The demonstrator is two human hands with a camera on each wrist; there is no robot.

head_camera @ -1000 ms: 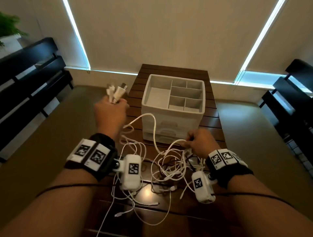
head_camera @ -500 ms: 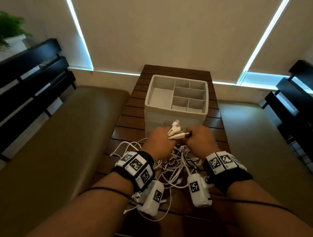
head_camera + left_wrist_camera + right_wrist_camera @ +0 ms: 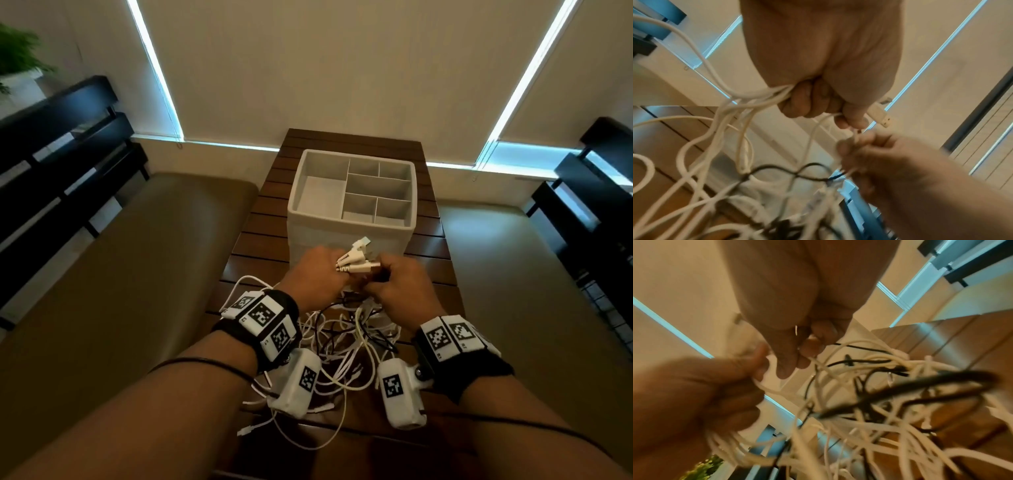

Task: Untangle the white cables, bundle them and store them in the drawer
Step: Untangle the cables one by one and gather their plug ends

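White cables [image 3: 346, 346] lie tangled w/ black ones on the table [image 3: 260, 240], at 6 o'clock of the drawer box [image 3: 352, 236]. Our left hand [image 3: 315, 274] fists the plug ends [image 3: 356, 262]; right hand [image 3: 400, 287] pinches one strand. Still untangling, we reckon; next, pull strands free.

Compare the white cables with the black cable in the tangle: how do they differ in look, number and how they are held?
The white cables are many; only one or two strands of black cable show. The left hand grips several white cables' plug ends; the black cable's ends are not seen in that grip. Both are tangled together over the table.
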